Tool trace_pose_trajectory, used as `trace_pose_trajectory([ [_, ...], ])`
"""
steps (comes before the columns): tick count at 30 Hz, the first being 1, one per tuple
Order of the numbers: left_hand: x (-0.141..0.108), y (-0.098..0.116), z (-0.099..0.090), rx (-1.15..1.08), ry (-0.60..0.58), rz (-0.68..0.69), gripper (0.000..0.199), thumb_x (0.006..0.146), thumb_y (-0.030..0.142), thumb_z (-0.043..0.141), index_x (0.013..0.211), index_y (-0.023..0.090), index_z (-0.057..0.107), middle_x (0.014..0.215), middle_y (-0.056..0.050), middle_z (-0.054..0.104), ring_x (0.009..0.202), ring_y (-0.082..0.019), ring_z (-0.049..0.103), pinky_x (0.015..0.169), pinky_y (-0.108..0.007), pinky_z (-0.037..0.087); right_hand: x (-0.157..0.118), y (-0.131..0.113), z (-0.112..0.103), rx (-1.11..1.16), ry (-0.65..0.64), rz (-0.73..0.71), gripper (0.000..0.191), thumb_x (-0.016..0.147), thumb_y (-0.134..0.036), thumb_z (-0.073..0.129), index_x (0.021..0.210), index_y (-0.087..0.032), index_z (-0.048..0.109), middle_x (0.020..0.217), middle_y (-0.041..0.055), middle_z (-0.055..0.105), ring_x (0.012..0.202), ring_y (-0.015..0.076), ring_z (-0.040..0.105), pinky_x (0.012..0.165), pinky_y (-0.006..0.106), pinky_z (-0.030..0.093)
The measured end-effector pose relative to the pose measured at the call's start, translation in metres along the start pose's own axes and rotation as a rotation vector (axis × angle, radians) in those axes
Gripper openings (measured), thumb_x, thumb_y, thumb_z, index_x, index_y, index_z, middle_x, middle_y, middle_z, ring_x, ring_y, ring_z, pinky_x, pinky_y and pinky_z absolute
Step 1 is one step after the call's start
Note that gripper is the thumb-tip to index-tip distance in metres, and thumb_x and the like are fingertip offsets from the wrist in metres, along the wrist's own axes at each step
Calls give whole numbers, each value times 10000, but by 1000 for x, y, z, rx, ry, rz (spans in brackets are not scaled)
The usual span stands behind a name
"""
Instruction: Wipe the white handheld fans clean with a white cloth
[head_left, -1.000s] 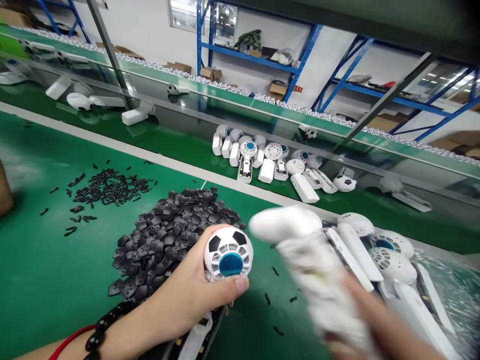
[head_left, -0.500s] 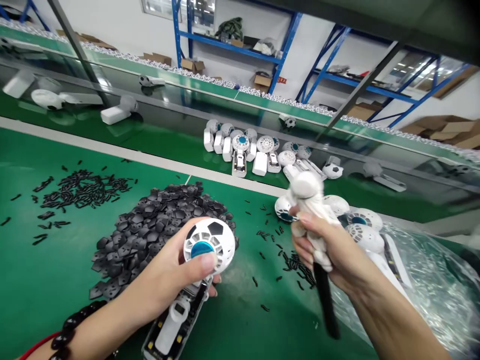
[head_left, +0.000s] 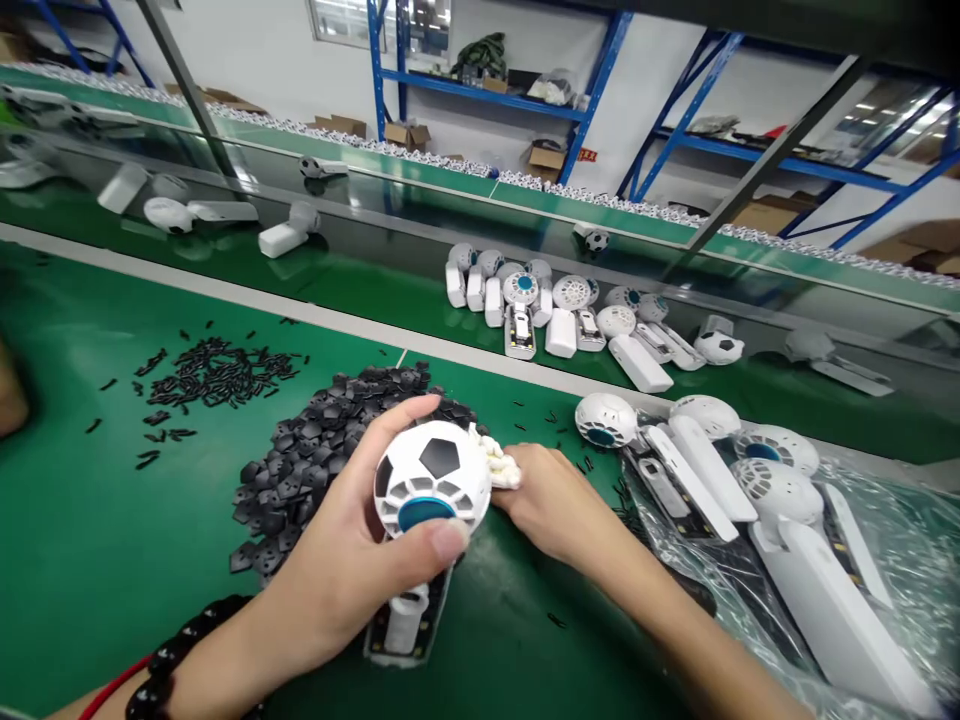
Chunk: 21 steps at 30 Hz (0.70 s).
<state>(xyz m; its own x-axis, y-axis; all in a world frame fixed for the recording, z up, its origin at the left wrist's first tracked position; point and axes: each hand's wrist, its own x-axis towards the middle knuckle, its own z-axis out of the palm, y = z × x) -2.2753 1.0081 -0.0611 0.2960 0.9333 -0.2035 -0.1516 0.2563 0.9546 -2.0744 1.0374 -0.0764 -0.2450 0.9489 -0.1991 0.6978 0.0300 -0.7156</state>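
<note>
Fan, one only, is sitting in the left hand, above the green table. One thumb is pressing over its single blue disc; one finger is curving along the upper edge of the round head, and the others are hiding behind it, so how they are set I cannot tell. The handle is extending below, open, showing one white piece inside. The right hand is gripping one white cloth just beside the head, its fingers folding in with the tips out of sight; whether cloth and fan are touching I cannot tell. One bead bracelet and one red cord are circling the left wrist.

Two main heaps of black parts are lying to the left, too many to count: pentagons nearer the hand, strips farther off. On the right, four fan heads are showing in a pile, partly on one plastic sheet. At least nine more fans are crowding together on the belt.
</note>
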Motion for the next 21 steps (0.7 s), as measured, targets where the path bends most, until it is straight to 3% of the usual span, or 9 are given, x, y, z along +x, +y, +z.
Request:
trace_pose_trajectory([
  [3,0,9,4,-21,-97,3,794,686,354,858,1299,304,356,931,-6,668,810,-162,668,707,-209,552,-7,-7,-26,160,20,45,209,811,-289,655,655,-194,553,605,20,599,555,161,531,521,271,362],
  [6,6,20,15,-7,-148,-35,749,680,346,863,1224,291,351,884,10,651,791,-166,664,668,-219,548,-21,-15,-58,474,182,111,253,729,-380,767,760,-185,609,589,-10,598,452,119,479,418,243,332],
  [9,21,24,28,58,-205,-42,726,681,314,861,1227,278,384,955,14,643,793,-134,651,676,-198,531,-37,-22,-76,629,308,55,320,663,-375,840,860,-198,661,671,-13,644,469,93,505,413,212,358],
  [13,44,13,40,149,-404,51,767,772,209,767,1394,267,320,1269,-48,578,1104,-164,603,924,-239,491,-52,-23,-78,526,310,61,286,672,-377,846,788,-188,666,575,-19,604,493,104,536,455,214,408],
  [16,51,4,42,300,-481,70,802,873,260,648,1515,239,169,1455,-116,470,1299,-219,495,1070,-324,417,-60,-18,-76,468,324,72,295,719,-427,805,740,-188,633,572,-16,585,512,111,527,476,233,404],
  [19,45,4,41,700,-488,2,866,931,438,531,1567,249,-26,1494,-172,435,1311,-342,492,1029,-454,447,-67,-8,-73,379,328,107,302,756,-431,763,689,-192,592,566,-21,534,513,109,469,466,245,347],
  [21,37,4,41,988,-532,14,853,944,464,469,1557,264,-90,1524,-199,386,1242,-409,545,951,-500,487,-69,-1,-68,366,270,155,274,754,-390,755,672,-193,582,571,-19,531,523,117,466,475,255,344],
])
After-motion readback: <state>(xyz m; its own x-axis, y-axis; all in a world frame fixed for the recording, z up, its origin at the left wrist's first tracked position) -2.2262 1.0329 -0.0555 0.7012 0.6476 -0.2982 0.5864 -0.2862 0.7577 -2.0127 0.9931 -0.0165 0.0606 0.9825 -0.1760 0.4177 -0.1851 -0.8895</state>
